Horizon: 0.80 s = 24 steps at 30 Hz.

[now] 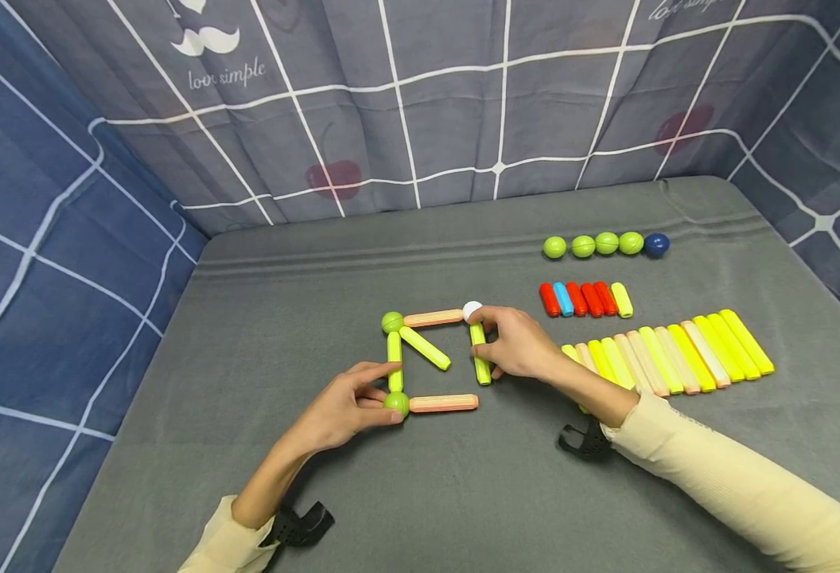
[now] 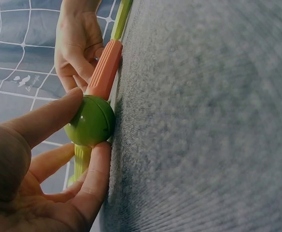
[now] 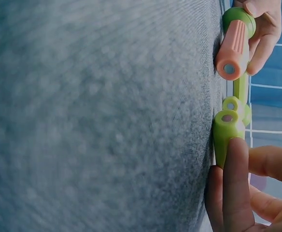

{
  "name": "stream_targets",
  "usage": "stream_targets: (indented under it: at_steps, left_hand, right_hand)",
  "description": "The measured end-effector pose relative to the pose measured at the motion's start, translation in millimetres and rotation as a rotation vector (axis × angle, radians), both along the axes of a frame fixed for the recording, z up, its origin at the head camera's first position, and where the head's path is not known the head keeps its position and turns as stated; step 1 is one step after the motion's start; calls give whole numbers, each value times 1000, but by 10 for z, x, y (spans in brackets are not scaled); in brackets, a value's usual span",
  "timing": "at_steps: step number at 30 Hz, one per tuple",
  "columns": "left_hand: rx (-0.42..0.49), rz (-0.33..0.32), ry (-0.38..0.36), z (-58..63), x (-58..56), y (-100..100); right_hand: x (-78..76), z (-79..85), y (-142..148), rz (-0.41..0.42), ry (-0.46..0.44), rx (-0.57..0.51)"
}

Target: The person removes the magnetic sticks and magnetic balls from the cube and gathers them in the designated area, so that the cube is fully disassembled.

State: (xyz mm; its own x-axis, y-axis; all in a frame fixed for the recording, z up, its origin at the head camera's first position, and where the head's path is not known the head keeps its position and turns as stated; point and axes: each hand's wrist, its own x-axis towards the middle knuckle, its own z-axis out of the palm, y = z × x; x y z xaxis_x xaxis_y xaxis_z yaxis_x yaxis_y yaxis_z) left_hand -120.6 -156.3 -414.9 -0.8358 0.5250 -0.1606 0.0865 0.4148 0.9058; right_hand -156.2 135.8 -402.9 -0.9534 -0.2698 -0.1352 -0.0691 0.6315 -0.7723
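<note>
My left hand (image 1: 344,407) pinches the lower green ball (image 2: 90,121) between thumb and finger. From this ball a salmon rod (image 1: 445,403) points right, its free end showing a metal disc in the right wrist view. A yellow-green rod (image 1: 394,348) links it to the upper green ball (image 1: 392,321). Another yellow-green rod (image 1: 425,348) slants inward from that upper ball, and an upper salmon rod (image 1: 433,317) runs to a white ball (image 1: 472,311). With its fingers, my right hand (image 1: 520,344) grips the yellow-green rod (image 3: 224,137) below the white ball; its near end stops short of the lower salmon rod.
Right of the hands lies a row of long yellow and pale rods (image 1: 678,358), partly under the right forearm. Behind it are several short red, blue and yellow rods (image 1: 592,299), then a row of green balls (image 1: 607,243) ending in a dark blue ball (image 1: 657,245).
</note>
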Motion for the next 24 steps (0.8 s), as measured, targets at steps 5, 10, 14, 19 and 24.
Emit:
stream_targets:
  at_steps: [5, 10, 14, 19, 24]
  left_hand:
    - [-5, 3, -2, 13, 9, -2]
    - [-10, 3, 7, 13, 9, -3]
    - [-13, 3, 14, 14, 9, -5]
    - [-18, 0, 14, 15, 0, -5]
    - [-18, -4, 14, 11, 3, -3]
  right_hand:
    - [25, 9, -16, 12, 23, 23]
    - [48, 7, -23, 7, 50, 40]
    - [49, 3, -21, 13, 58, 43]
    - [54, 4, -5, 20, 41, 41]
    - [74, -10, 24, 23, 18, 4]
